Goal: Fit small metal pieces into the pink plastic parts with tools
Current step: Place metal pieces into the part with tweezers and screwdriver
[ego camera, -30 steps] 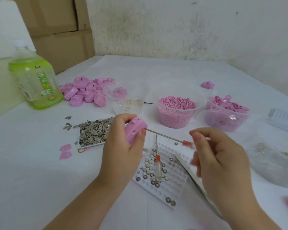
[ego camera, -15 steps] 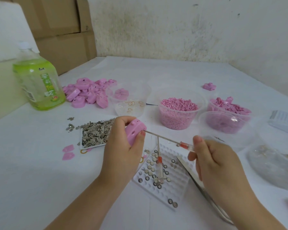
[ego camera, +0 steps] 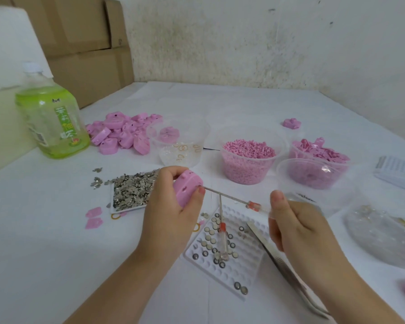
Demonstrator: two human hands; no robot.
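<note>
Now | L hand (ego camera: pixel 171 213) grips pink part (ego camera: pixel 187 187) | R hand (ego camera: pixel 297 232) pinches screwdriver (ego camera: pixel 234 199) (tip hidden) | tweezers (ego camera: pixel 288 270) cut off

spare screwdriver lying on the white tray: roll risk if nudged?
Probably. The spare screwdriver has a slim, round-looking clear handle and lies loose across the white tray, on button cells, so it may roll or skid. It looks light and stiff.

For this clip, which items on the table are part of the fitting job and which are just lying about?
In use: left hand holding pink part; right hand holding screwdriver; tray of metal pieces; pile of pink parts; spare screwdriver.
Lying about: green drink bottle; cardboard boxes.
</note>
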